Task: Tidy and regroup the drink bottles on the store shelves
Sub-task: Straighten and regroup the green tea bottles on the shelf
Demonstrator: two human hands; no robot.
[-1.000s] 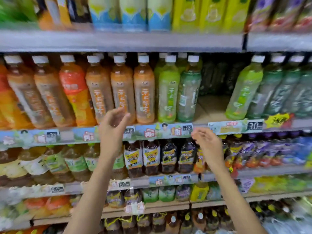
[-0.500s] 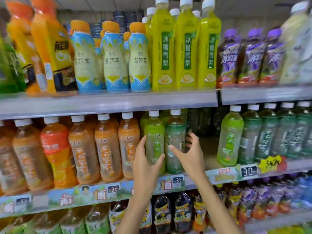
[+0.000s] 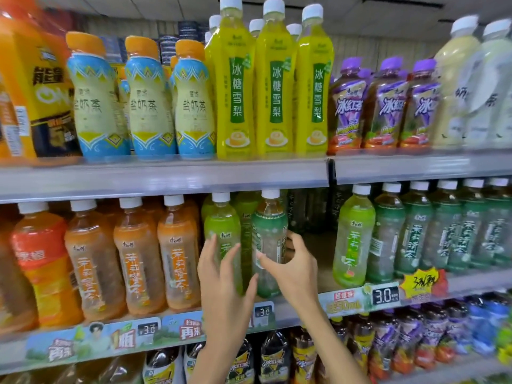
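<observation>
The clear plastic tea bottle with a dark green label and white cap [image 3: 269, 234] stands upright at the front of the middle shelf [image 3: 322, 274], gripped by the right hand [image 3: 293, 266], just beside a lighter green-labelled white-capped bottle [image 3: 221, 231] on its left and well apart from another light green bottle [image 3: 353, 239] on its right

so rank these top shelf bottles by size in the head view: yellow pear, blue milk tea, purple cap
1. yellow pear bottle
2. blue milk tea bottle
3. purple cap bottle
Same front row, so nearness hardly matters.

Glossy clear plastic bottles [image 3: 268, 245], smooth grey metal shelf [image 3: 166, 178]
</observation>
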